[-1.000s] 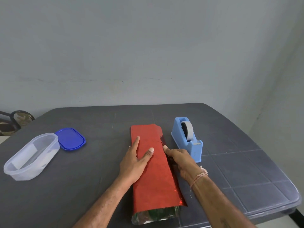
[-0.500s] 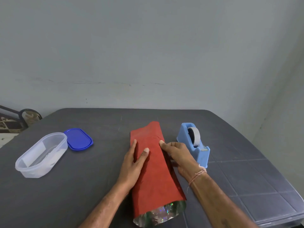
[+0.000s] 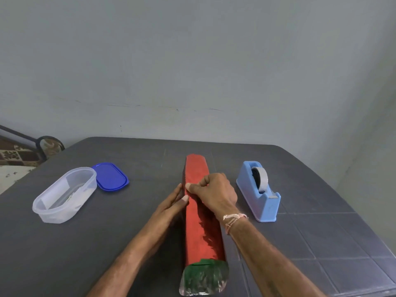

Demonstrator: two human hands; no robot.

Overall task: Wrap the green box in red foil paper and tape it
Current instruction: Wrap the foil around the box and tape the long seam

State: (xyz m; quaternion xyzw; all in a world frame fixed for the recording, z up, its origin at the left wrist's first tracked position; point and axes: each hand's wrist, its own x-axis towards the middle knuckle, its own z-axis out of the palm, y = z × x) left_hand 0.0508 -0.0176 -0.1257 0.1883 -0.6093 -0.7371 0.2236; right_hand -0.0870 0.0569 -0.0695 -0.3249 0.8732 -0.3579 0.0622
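Observation:
The long box wrapped in red foil paper (image 3: 200, 228) stands on its narrow side, running from the table's near edge toward the far side. Its near end is open, where the silver inside of the foil reflects green (image 3: 203, 277); the green box itself is otherwise hidden. My left hand (image 3: 171, 207) lies flat against the left face of the package, fingers straight. My right hand (image 3: 214, 192) curls over the top edge, thumb and fingers pinching the foil. A blue tape dispenser (image 3: 258, 191) with a grey roll sits right of the package.
A clear oval plastic container (image 3: 64, 195) and its blue lid (image 3: 110, 176) lie at the left on the dark grey table (image 3: 321, 243). A chair back (image 3: 46, 146) shows beyond the far left corner. A grey wall rises behind.
The package has been tipped from lying flat up onto its narrow side. My right hand moved from its right edge over the top; my left hand shifted from the top face to the left side.

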